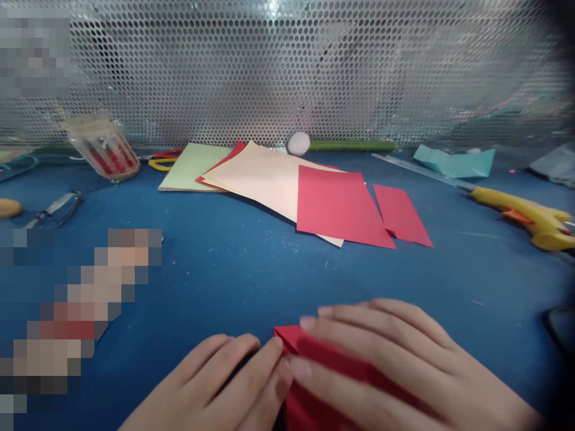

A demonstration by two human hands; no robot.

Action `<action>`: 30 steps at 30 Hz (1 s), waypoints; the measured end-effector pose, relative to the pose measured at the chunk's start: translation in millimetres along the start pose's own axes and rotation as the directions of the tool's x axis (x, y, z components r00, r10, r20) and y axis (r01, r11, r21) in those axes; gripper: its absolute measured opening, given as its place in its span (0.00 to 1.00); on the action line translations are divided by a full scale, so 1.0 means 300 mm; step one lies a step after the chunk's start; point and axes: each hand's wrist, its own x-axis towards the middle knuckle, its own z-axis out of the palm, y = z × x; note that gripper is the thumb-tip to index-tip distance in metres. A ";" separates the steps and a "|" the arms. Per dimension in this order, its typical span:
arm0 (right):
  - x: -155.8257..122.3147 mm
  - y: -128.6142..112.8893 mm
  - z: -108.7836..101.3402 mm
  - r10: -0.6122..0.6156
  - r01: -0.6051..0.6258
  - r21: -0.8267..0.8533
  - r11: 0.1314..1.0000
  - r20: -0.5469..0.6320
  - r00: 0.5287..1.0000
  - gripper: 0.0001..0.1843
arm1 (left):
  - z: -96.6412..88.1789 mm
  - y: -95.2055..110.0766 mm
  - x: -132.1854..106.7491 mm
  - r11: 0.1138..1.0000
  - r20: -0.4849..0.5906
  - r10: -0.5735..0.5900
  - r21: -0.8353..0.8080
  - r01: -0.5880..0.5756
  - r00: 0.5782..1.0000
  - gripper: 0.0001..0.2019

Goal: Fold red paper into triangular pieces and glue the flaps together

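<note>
Close to the bottom edge, a folded piece of red paper [321, 413] lies under both my hands, its pointed corner showing between them. My left hand [229, 383] has its fingers bent, and the index finger and thumb pinch the paper's left edge near that corner. From the right, my right hand [395, 353] reaches over the paper and grips it, its long fingers laid across the top and one fingertip beside my left thumb. The right thumb is hidden, and my hands cover much of the paper.
Beyond my hands lie cream sheets [260, 176], a red sheet [336, 206], a red strip [402, 215] and green sheets [193, 167]. A yellow glue gun [521, 209] is at right, a jar [105, 149] at left. White ball [299, 143] rests by the perforated metal panel [251, 78].
</note>
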 end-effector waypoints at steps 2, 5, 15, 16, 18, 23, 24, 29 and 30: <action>0.017 0.021 0.025 0.000 -0.001 -0.060 0.998 -0.015 1.000 0.20 | 0.022 0.007 -0.010 1.000 -0.018 0.004 0.012 -0.004 1.000 0.20; 0.023 0.031 0.040 0.038 -0.035 -0.096 0.995 0.029 0.999 0.21 | 0.038 0.011 -0.019 0.999 0.007 0.017 0.037 -0.017 1.000 0.16; 0.029 0.004 0.014 0.252 -0.258 0.363 0.895 0.066 0.966 0.20 | 0.023 -0.005 -0.018 1.000 0.048 -0.009 -0.007 0.009 0.999 0.27; 0.032 0.005 0.010 0.275 -0.288 0.413 0.864 0.092 0.957 0.21 | 0.023 -0.007 -0.017 1.000 0.056 -0.006 -0.003 0.006 0.998 0.26; 0.037 0.008 0.000 0.302 -0.331 0.438 0.836 0.136 0.944 0.23 | 0.020 -0.010 -0.016 1.000 0.052 0.005 -0.008 -0.005 0.999 0.25; 0.047 0.007 -0.018 0.353 -0.387 0.310 0.869 0.161 0.922 0.22 | 0.011 -0.007 -0.020 0.999 0.027 0.037 0.011 -0.037 0.999 0.20; 0.047 0.005 -0.018 0.361 -0.396 0.299 0.868 0.166 0.918 0.22 | 0.010 -0.005 -0.021 0.999 0.033 0.045 0.024 -0.046 0.998 0.20; 0.043 0.001 -0.009 0.355 -0.398 0.308 0.864 0.188 0.916 0.22 | 0.002 0.000 -0.013 0.995 0.077 0.064 0.066 -0.069 0.995 0.20; 0.041 0.002 -0.005 0.341 -0.384 0.317 0.867 0.185 0.922 0.23 | 0.001 0.000 -0.011 0.995 0.076 0.062 0.069 -0.067 0.995 0.19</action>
